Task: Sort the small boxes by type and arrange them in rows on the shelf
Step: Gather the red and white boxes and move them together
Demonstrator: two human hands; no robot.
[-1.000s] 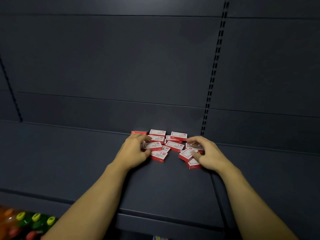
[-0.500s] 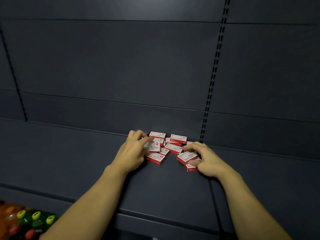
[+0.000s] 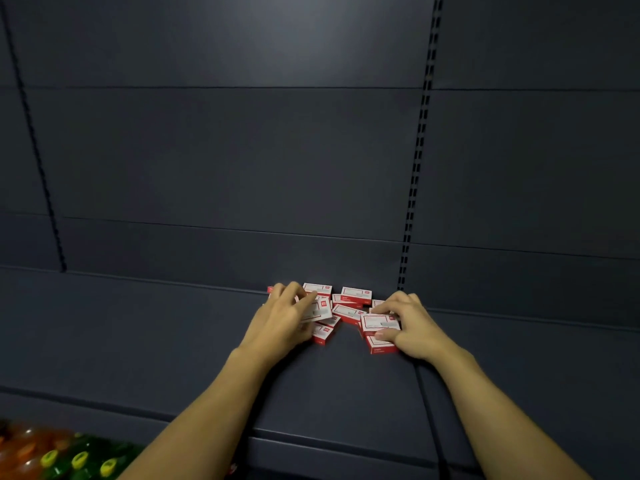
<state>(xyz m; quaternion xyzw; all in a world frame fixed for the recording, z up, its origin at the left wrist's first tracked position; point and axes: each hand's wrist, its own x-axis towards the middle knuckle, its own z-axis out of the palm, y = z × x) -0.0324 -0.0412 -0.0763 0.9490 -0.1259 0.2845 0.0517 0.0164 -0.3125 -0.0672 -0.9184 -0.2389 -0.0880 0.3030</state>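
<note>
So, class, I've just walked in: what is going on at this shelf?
A person is working on a loose heap of small red-and-white boxes on a dark shelf. The left hand holds one box from the heap's left side, and the right hand pinches another on the right. No tidy rows have been formed yet.

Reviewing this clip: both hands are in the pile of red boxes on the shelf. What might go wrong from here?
1. The boxes lie overlapped and askew, so lifting the one the left hand pinches may drag its neighbours out of place.
2. The right hand holds a box stacked on another near the seam in the shelf; the lower one might shift or catch there.
3. All the boxes look alike and their print is unreadable, so types could get mixed.
</note>
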